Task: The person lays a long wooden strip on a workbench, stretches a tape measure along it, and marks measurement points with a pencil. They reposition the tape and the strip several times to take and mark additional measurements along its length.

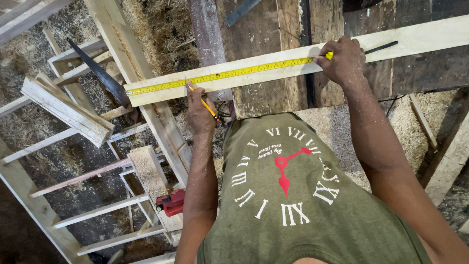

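The right hand [344, 61] covers the tape's [220, 75] yellow case, so only a corner of it peeks out past the fingers, which are wrapped shut around it and press it down on the plank [254, 77]. The left hand [200, 111] pinches a pencil [209, 107] between closed fingers; its tip meets the plank's near edge just below the tape, though the exact mark is too small to make out. The yellow tape lies flat along the pale plank, running from the plank's left end to the right hand. The plank rests across a dark tabletop [273, 34], its right end cut off by the frame. A dark rod [381, 47] pokes out from behind the right hand. A handsaw [100, 73] lies slanting at the plank's left end, its handle hidden. Below, wooden frames [97, 210] and loose boards stand over a floor thick with sawdust [161, 29], and a red tool [171, 202] sits half hidden among them. The person's green shirt [293, 195] blocks the lower middle.
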Available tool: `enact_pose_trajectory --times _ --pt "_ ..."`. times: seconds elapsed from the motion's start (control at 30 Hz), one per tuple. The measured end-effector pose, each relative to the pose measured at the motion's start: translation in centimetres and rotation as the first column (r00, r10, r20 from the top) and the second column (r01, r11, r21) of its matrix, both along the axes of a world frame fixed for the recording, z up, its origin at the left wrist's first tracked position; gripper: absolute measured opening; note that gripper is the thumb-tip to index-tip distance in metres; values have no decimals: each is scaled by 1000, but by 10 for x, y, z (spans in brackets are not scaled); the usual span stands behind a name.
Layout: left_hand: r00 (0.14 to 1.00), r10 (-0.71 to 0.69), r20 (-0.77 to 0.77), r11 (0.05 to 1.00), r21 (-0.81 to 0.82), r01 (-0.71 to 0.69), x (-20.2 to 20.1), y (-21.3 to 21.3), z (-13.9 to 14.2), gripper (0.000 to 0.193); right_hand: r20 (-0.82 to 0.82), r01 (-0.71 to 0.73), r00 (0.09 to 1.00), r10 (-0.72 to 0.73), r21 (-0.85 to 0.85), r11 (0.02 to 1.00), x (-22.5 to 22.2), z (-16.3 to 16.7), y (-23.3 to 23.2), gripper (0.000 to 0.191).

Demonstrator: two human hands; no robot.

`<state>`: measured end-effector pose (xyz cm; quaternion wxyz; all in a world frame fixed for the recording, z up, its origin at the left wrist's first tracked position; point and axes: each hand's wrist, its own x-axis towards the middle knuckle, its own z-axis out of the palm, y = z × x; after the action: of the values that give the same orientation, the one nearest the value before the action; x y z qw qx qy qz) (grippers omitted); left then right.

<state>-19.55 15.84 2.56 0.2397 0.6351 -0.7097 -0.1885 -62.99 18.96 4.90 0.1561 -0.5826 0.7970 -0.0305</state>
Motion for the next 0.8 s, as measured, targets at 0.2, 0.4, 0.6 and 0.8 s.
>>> enact_pose_trajectory --times 0.2,0.4,0.6,0.8 --pt "1000 -1 6 1000 23 1 -1 2 -2 43 -17 -6 1000 6 20 1000 0 -1 0 30" --pt "1000 6 23 998 56 -7 -2 0 0 44 5 32 999 -33 66 997 3 5 -3 31" --pt "1000 28 2 996 85 -28 -2 1 -1 43 6 22 1000 -23 71 997 5 10 -5 31" --pt "1000 15 5 999 35 -15 -2 1 -3 44 -13 19 1000 -18 84 996 6 10 -5 31"
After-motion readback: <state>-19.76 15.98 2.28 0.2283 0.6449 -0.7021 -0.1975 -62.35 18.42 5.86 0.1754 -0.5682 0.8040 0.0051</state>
